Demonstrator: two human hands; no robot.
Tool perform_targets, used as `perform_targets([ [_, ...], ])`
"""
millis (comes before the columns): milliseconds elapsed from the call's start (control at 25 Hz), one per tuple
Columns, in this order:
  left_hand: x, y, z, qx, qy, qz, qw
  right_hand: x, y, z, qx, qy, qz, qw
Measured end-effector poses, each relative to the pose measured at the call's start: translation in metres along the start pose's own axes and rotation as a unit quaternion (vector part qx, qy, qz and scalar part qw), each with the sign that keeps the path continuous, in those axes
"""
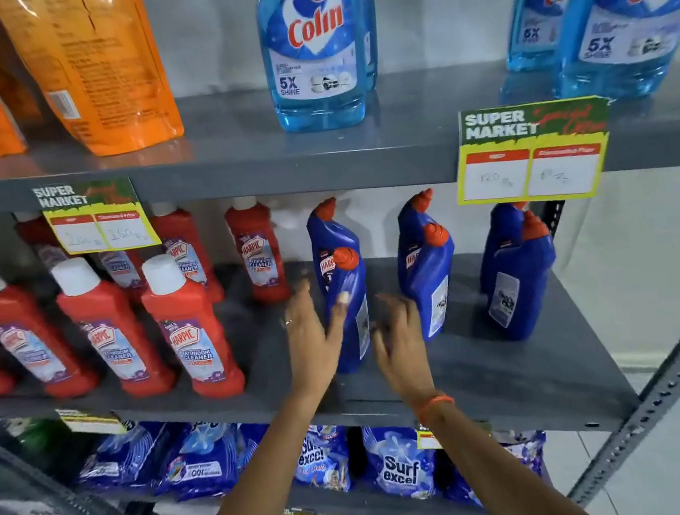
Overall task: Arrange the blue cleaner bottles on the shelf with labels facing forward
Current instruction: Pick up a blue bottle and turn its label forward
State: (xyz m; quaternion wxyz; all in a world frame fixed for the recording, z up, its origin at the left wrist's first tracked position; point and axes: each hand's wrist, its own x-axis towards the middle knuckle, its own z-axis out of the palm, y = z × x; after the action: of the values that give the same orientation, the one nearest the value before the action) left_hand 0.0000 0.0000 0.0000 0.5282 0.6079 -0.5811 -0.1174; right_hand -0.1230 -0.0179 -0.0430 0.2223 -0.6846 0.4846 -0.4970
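Note:
Several blue cleaner bottles with red caps stand in three front-and-back pairs on the middle grey shelf (500, 370). My left hand (310, 336) grips the front left bottle (349, 286), thumb across its face and fingers on its left side. That bottle is turned so a white label shows on its right edge. My right hand (399, 341) is blurred, fingers apart, just right of that bottle and holding nothing. The middle front bottle (433, 287) and the right front bottle (519, 288) also show white labels turned sideways.
Red Harpic bathroom cleaner bottles (195, 336) fill the shelf's left half. Light-blue Colin bottles (310, 41) and orange pouches (89, 65) stand on the shelf above, with price tags (532, 153) hanging from its edge. Detergent packs (400, 464) lie below. A slotted upright (678, 374) bounds the right.

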Motion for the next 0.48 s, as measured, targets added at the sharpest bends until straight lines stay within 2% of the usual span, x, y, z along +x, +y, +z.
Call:
perform_targets([
  [80,0.011,-0.012,0.005,-0.042,-0.051,-0.035,0.997,0.0,0.017,0.012,0.009,-0.078,0.103,0.992],
  [200,0.026,-0.026,0.013,-0.037,-0.083,-0.061,0.994,-0.002,0.043,0.028,0.007,-0.161,0.148,0.976],
  [360,0.036,-0.031,0.012,-0.016,-0.082,-0.032,0.996,0.006,0.054,0.035,0.001,-0.174,0.143,0.974],
  [480,0.049,-0.037,-0.006,-0.118,-0.148,-0.059,0.98,0.015,0.052,0.024,0.112,-0.201,0.205,0.951],
])
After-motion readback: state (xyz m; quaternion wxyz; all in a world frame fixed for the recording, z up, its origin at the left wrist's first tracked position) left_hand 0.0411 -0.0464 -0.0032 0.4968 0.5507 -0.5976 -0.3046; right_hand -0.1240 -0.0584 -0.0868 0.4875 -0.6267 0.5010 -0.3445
